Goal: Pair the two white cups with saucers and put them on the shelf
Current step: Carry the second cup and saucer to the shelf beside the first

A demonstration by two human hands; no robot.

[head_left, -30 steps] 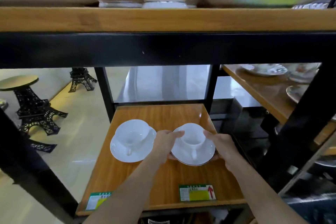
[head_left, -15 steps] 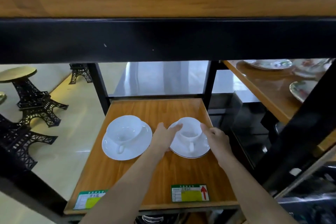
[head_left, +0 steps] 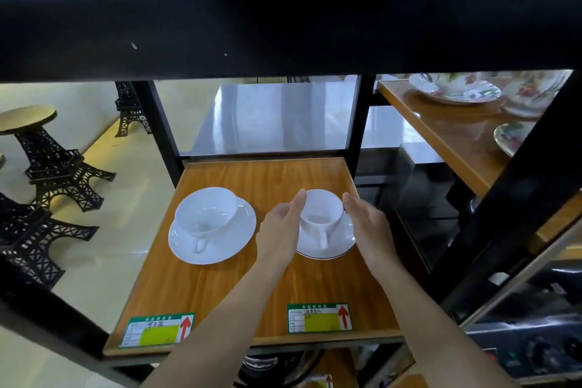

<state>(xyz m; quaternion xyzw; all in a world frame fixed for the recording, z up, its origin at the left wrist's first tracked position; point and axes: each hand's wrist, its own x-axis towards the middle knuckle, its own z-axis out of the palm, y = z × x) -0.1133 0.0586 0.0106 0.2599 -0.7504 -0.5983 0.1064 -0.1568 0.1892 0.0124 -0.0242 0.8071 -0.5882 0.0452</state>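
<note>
Left hand (head_left: 280,230) and right hand (head_left: 368,227), both open-palmed, flank the right cup (head_left: 321,214).

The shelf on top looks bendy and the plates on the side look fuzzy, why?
Head view: the wide-angle lens bows the black shelf beam; the flowered plates at the right edge are soft, while the white cups mid-frame look sharper; window glare washes out the floor.

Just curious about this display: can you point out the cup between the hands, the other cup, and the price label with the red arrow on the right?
Right cup (head_left: 319,209): head view, on its inner bowl.
Left cup (head_left: 206,213): head view, inside the bowl.
Right label (head_left: 318,318): head view, on its yellow patch.
</note>
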